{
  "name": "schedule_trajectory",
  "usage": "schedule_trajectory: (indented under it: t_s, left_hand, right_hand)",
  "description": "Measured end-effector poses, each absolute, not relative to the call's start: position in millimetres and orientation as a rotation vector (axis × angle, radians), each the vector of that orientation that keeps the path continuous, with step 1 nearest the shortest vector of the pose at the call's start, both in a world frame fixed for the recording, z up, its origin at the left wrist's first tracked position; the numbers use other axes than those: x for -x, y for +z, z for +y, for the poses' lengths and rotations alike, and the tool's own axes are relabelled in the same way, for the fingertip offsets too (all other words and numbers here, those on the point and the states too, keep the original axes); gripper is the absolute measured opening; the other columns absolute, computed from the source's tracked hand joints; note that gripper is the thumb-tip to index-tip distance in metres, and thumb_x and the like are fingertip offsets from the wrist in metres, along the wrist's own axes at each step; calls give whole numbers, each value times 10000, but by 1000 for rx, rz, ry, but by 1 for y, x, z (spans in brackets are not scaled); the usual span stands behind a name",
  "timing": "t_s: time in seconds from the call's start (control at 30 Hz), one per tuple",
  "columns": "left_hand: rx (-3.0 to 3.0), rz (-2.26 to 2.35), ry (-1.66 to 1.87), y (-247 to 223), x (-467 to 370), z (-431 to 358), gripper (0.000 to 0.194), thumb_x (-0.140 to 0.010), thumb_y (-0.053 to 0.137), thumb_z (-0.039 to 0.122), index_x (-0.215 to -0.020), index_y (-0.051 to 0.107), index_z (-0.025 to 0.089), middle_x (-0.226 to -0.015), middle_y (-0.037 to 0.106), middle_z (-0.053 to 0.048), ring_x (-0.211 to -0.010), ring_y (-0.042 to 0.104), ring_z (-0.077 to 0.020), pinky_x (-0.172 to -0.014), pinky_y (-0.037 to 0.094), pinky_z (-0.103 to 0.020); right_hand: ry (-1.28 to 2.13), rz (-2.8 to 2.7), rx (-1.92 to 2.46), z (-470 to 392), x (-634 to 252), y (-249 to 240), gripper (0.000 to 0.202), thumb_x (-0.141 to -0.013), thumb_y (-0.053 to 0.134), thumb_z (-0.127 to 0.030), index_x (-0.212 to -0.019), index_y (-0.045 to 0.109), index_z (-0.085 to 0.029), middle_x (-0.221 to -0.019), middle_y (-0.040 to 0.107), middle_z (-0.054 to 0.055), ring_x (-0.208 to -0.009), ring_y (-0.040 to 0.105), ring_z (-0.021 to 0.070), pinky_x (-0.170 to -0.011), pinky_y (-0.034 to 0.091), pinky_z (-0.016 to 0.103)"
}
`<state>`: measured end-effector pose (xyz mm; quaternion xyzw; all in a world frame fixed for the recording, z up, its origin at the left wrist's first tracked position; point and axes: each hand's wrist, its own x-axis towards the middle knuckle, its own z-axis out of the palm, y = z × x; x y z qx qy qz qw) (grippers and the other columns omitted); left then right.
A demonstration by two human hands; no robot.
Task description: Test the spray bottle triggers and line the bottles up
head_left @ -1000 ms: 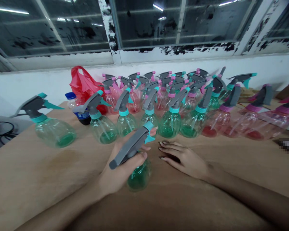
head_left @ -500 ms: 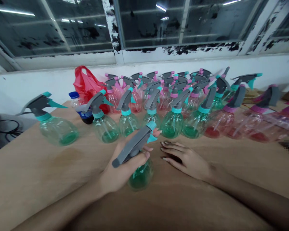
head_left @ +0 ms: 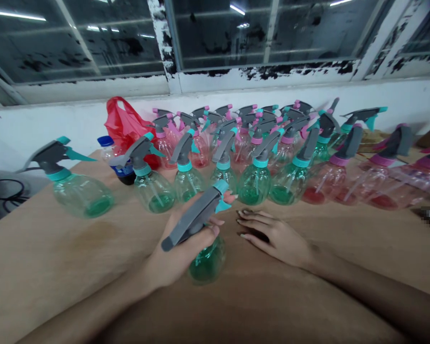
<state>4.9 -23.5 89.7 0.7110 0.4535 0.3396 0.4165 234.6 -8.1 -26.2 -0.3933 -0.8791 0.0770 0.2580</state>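
My left hand is wrapped round the neck of a green spray bottle with a grey and turquoise trigger head. The bottle is upright on the wooden table, and its neck is hidden behind my fingers. To its right, my right hand lies palm down on the table with its fingers stretched out, holding nothing. Just beyond both hands runs a row of spray bottles, among them a green one and a red one. Another green spray bottle stands apart on the left.
Behind the front row stand several more bottles with pink and turquoise parts. A red plastic bag and a dark drink bottle with a blue cap are at the back left. Black cables lie beyond the left edge. A white wall and windows close off the back.
The whole view has shifted slightly, so things appear a little further left. My left hand keeps its hold on the spray bottle, and my right hand stays flat on the table.
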Motion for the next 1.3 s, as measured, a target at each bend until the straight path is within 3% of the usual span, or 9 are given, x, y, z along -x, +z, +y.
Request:
schedule_trajectory:
  t_s: [0.23,0.43,0.7,0.97,1.17,1.3]
  left_hand:
    - [-1796,1125,833,91,-5,-23,405,-782,519,269,-1170,633,257,-1020,704,-29,-907,656,-194,-796,515,-268]
    - [-1828,1179,816,90,-3,-23,341,-786,524,285,-1092,672,255,-889,721,-20,-857,659,-213,-784,513,-302]
    - [-1835,1133,820,96,-5,-22,364,-749,518,255,-1078,671,282,-1023,715,-2,-967,652,-218,-839,514,-288]
    - [-1809,1254,786,92,1,-23,340,-723,524,286,-1012,702,285,-848,736,-14,-833,682,-240,-792,531,-348]
    - [-1833,1222,831,91,-4,-21,343,-730,517,294,-1020,700,276,-765,733,-12,-921,669,-237,-881,495,-346]
    - [-1885,1162,833,95,-5,-21,369,-730,505,260,-1052,684,281,-816,727,-11,-867,679,-218,-772,527,-297]
  right_hand:
    - [193,-2359,1034,-9,-233,-25,315,-927,488,-296,-1213,594,-217,-1226,635,67,-1216,522,212,-1031,434,436]
    - [199,-2401,1070,-9,-234,-25,324,-930,486,-308,-1209,595,-184,-1263,611,67,-1237,499,202,-1059,406,405]
    - [199,-2367,1052,-9,-234,-26,320,-928,487,-314,-1214,592,-214,-1244,625,65,-1220,519,211,-1030,437,433]
    - [196,-2365,1043,-8,-234,-26,310,-922,498,-296,-1200,602,-207,-1241,626,69,-1220,519,210,-1033,434,429]
    - [193,-2364,1043,-9,-234,-26,312,-920,501,-301,-1203,600,-218,-1247,624,57,-1228,512,208,-1048,417,433]
    - [191,-2365,1059,-9,-234,-25,309,-919,502,-294,-1198,605,-207,-1248,623,68,-1225,515,211,-1049,416,435]
